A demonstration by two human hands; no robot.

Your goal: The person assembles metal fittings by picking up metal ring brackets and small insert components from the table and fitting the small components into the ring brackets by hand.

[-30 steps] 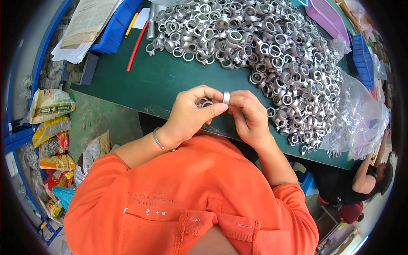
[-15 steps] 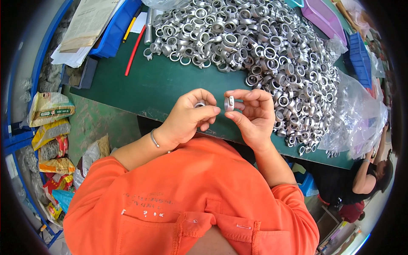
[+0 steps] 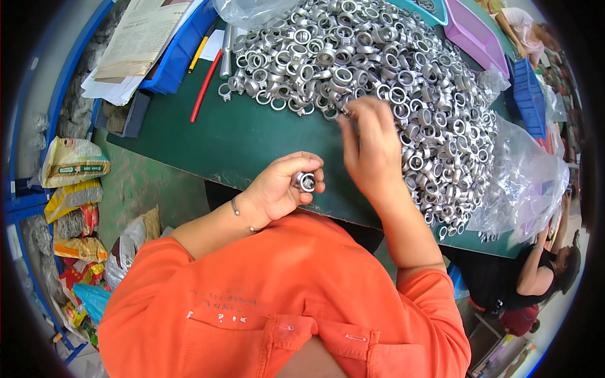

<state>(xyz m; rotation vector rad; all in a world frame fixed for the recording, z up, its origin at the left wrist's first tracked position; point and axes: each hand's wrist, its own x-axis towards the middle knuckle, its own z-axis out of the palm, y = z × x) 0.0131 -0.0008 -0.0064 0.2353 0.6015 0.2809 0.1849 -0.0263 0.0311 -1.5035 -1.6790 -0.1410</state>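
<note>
At the near edge of the ring heap [image 3: 441, 126], one right hand [image 3: 372, 142] reaches out with bent fingers, tips against the closest rings; they're blurred from where I stand, so I can't tell whether they grip one. Well apart from it, on the near side of the heap, one left hand [image 3: 283, 183] is curled around at least one metal ring [image 3: 307, 182]. The heap's own rings are too many to count. Left of the heap lie one red stick [image 3: 207, 85], one yellow stick [image 3: 198, 55] and one metal tube [image 3: 226, 53], the tube nearest it. Beyond its far side stand one teal tray [image 3: 425, 16] and one pink bin [image 3: 477, 41].
</note>
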